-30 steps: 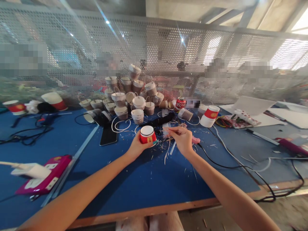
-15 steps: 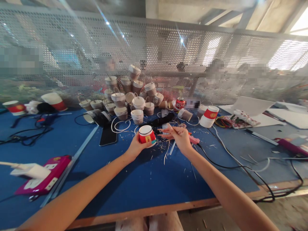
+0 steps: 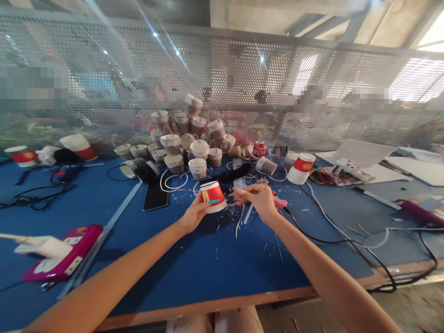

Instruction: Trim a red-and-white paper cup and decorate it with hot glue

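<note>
A red and white paper cup [image 3: 215, 193] is tilted in my left hand [image 3: 193, 214], whose fingers are wrapped round its side. To the right of the cup, my right hand [image 3: 259, 199] has its thumb and index finger pressed together, with the other fingers stretched toward the cup; whatever the pinch holds is too small to name. Beside and behind that hand lies a pink-handled tool [image 3: 280, 202] with a black cord. Thin white scraps [image 3: 239, 221] are scattered on the blue tabletop [image 3: 215, 268] below both hands.
Several small grey-white buckets [image 3: 199, 149] are piled behind my hands. A phone [image 3: 156, 195] and a magenta power strip [image 3: 74, 252] lie at the left. A red can [image 3: 259, 149], another red cup [image 3: 301, 169] and cords are at the right. A perforated screen [image 3: 243, 83] stands behind.
The cup in my left hand has turned, its opening now less visible and its side facing me more. My right hand has barely moved.
</note>
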`<state>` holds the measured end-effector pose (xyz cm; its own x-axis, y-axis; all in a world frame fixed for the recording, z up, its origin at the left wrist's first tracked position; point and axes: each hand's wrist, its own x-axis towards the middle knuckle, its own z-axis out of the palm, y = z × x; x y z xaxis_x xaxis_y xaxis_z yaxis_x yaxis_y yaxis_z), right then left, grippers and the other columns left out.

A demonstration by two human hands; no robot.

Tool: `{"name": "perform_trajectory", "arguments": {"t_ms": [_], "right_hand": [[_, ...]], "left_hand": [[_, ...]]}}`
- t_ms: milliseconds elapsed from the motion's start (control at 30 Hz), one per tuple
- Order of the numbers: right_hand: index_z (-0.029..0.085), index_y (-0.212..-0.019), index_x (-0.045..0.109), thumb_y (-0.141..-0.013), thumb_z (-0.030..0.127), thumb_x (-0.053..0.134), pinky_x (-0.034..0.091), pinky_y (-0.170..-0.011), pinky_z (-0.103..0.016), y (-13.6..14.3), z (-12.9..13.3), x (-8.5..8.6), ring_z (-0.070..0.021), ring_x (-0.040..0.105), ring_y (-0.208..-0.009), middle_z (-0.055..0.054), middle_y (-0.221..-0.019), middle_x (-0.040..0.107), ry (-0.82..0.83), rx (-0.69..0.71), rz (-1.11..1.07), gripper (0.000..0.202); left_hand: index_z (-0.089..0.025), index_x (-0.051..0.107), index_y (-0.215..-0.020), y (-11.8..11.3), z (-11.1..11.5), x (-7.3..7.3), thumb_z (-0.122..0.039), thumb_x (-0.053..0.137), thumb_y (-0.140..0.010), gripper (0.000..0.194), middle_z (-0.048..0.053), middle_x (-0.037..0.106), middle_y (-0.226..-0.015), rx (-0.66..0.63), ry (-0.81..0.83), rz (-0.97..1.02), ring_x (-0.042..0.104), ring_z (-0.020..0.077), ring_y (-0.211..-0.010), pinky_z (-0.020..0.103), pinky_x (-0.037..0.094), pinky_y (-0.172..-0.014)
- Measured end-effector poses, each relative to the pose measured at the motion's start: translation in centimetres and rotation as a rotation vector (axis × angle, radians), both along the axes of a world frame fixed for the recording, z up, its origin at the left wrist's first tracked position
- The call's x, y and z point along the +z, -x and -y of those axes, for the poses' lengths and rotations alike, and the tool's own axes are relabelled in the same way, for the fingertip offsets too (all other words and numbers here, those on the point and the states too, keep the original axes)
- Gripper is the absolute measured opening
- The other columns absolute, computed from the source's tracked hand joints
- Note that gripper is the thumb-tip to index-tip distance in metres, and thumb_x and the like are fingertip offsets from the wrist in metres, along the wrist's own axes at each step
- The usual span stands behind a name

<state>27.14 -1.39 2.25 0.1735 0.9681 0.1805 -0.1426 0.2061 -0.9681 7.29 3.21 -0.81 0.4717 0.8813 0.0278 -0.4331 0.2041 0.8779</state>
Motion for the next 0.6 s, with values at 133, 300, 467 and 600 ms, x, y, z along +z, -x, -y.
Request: {"name": "perform_trajectory", "arguments": {"t_ms": [133, 300, 467, 600], "right_hand": [[0.018, -0.085, 0.073, -0.072, 0.052, 0.063, 0.059, -0.062, -0.034, 0.1, 0.0, 0.2, -0.0208, 0.072, -0.065, -0.008, -0.095, 0.073, -0.019, 0.080, 0.102, 0.037], [0.020, -0.080, 0.074, -0.064, 0.046, 0.072, 0.057, -0.062, -0.031, 0.2, 0.1, -0.2, -0.0206, 0.070, -0.073, -0.008, -0.097, 0.073, -0.106, -0.003, 0.232, 0.031], [0.016, -0.054, 0.064, -0.084, 0.061, 0.038, 0.049, -0.047, -0.029, -0.4, 0.2, -0.5, -0.0146, 0.055, -0.038, -0.004, -0.042, 0.057, -0.045, -0.233, 0.368, 0.060], [0.014, -0.112, 0.060, -0.085, 0.045, 0.043, 0.047, -0.085, -0.045, -0.9, 0.2, 0.3, -0.0277, 0.060, -0.100, -0.016, -0.107, 0.064, -0.100, -0.481, 0.801, 0.044]], "left_hand": [[-0.019, 0.060, -0.103, 0.2, -0.5, -0.4, -0.027, 0.080, -0.056, 0.051, 0.005, 0.071, -0.096, 0.084, 0.013, -0.012, 0.065, 0.0275, -0.094, 0.046, 0.046, -0.092], [-0.016, 0.061, -0.097, 0.0, -0.5, 0.4, -0.021, 0.085, -0.047, 0.055, 0.005, 0.072, -0.090, 0.138, -0.013, -0.064, 0.067, 0.0262, -0.088, 0.047, 0.045, -0.092], [-0.018, 0.065, -0.099, -0.1, -0.4, 0.9, -0.020, 0.082, -0.051, 0.051, 0.004, 0.072, -0.093, 0.103, -0.044, -0.057, 0.064, 0.0256, -0.096, 0.046, 0.041, -0.097], [-0.018, 0.068, -0.095, 0.1, -0.9, 0.2, -0.020, 0.079, -0.053, 0.044, 0.004, 0.073, -0.091, 0.068, -0.008, -0.018, 0.065, 0.0262, -0.093, 0.046, 0.044, -0.094]]}}
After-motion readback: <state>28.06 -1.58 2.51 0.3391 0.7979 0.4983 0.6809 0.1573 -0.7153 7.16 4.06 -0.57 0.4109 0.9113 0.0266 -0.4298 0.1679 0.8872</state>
